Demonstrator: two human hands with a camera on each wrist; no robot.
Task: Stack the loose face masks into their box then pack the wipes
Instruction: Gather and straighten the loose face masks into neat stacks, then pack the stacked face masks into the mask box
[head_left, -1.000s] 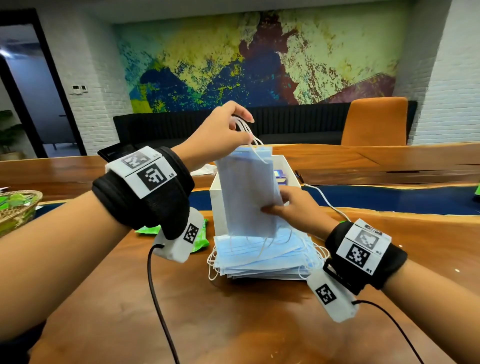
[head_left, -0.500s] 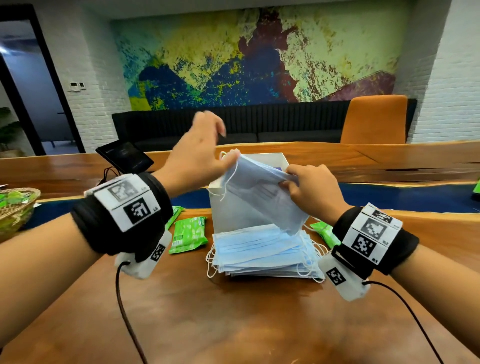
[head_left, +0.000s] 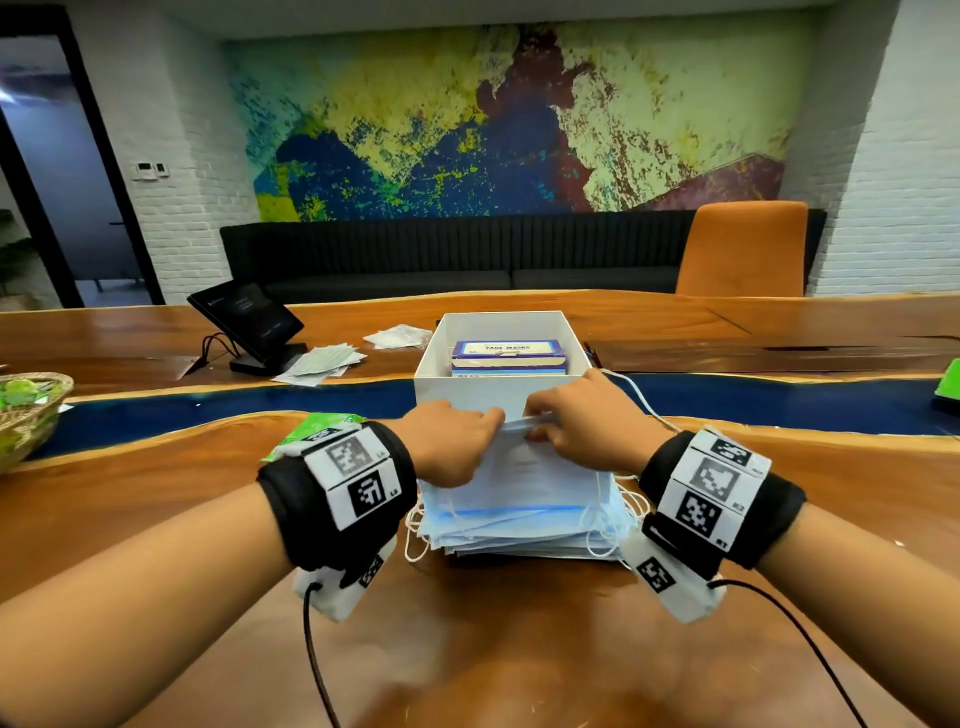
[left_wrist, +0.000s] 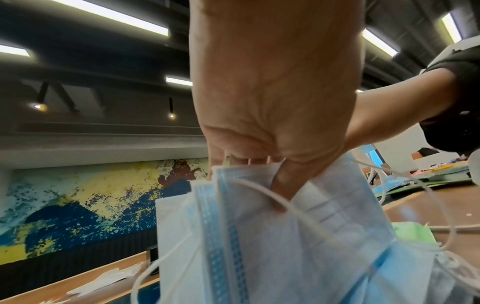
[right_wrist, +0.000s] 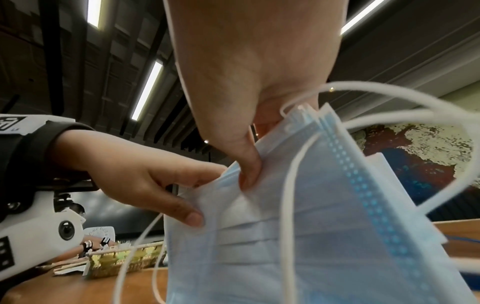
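Observation:
A stack of light-blue face masks (head_left: 519, 525) lies on the wooden table (head_left: 156, 478), just in front of an open white box (head_left: 452, 384). Inside the box sits a blue carton labelled face masks (head_left: 506, 353). My left hand (head_left: 457, 441) and right hand (head_left: 576, 426) both pinch the far edge of the top masks, lifting that edge off the stack. The left wrist view shows my thumb on the masks (left_wrist: 298, 246) and fingers behind them. In the right wrist view my thumb presses into the masks (right_wrist: 298, 236). A green wipes packet (head_left: 311, 423) peeks out behind my left wrist.
A wicker basket (head_left: 31, 415) with green packets stands at the far left. A tablet on a stand (head_left: 249, 322) and white packets (head_left: 322, 364) lie behind the box to the left. A white cable (head_left: 639, 395) runs right of the box. An orange chair (head_left: 743, 249) stands beyond the table.
A mask held up over the box by both hands has come down onto the stack. Both hands now pinch the stack's far top edge.

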